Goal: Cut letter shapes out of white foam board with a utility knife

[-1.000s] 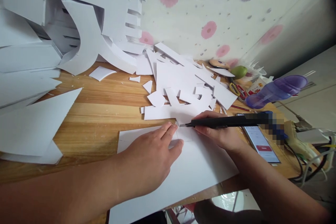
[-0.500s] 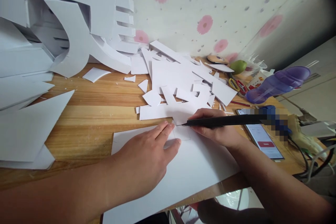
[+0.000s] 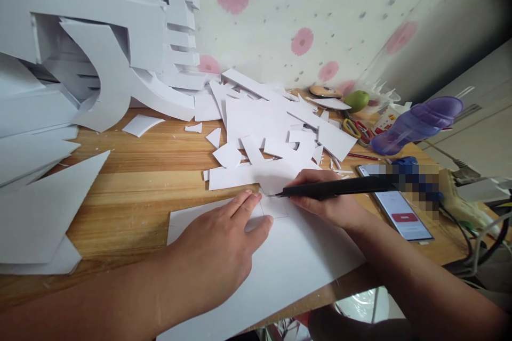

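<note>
A white foam board (image 3: pixel 296 256) lies on the table's front part, with a small rectangle outlined in thin lines near its far edge. My left hand (image 3: pixel 228 240) rests flat on the board, fingers stretched and thumb apart, beside the outline. In my right hand (image 3: pixel 326 205) is a black craft knife (image 3: pixel 340 187), held like a pen. Its thin tip touches the board at the outline's far side, just right of my left fingertips. Beyond the board's far edge lies a white strip of board (image 3: pixel 236 177).
White offcuts (image 3: pixel 256 117) are heaped at the back. A large white board structure (image 3: pixel 148 37) stands at the back left, with loose sheets (image 3: pixel 48 213) before it. To the right are scissors (image 3: pixel 358 130), a purple bottle (image 3: pixel 416 122), a phone (image 3: pixel 400 213) and cables.
The view has tilted slightly, so the scene sits a little lower and further left. The knife tip has shifted only slightly along the outline, if at all; my left hand stays in place.
</note>
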